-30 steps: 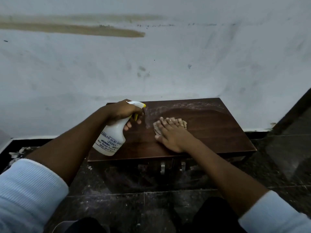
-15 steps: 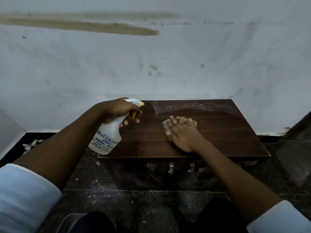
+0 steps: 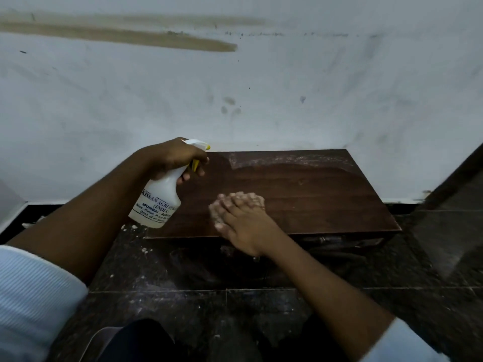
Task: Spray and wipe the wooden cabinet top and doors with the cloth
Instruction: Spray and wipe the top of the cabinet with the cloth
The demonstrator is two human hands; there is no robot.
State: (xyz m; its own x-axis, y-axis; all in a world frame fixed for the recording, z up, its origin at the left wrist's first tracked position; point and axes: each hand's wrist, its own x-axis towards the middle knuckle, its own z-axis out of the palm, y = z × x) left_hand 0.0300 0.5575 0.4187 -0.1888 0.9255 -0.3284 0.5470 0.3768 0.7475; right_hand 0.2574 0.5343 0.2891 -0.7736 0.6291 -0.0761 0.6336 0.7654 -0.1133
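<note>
Near the cabinet top's (image 3: 300, 194) front edge, the right hand (image 3: 244, 226) presses flat, fingers released, on the cloth (image 3: 252, 198); judged best swept in overlapping strokes toward the dusty back edge. Beyond the left edge, left hand (image 3: 173, 155) fingers are clenched around the spray bottle (image 3: 159, 202).

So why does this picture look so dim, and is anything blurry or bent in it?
Head view: the lighting is low, with the floor nearly black; a soft sheen lies on the cabinet top; the right hand and cloth are smeared by blur; the spray bottle label reads clearly; the wide lens bows the wall stain.
</note>
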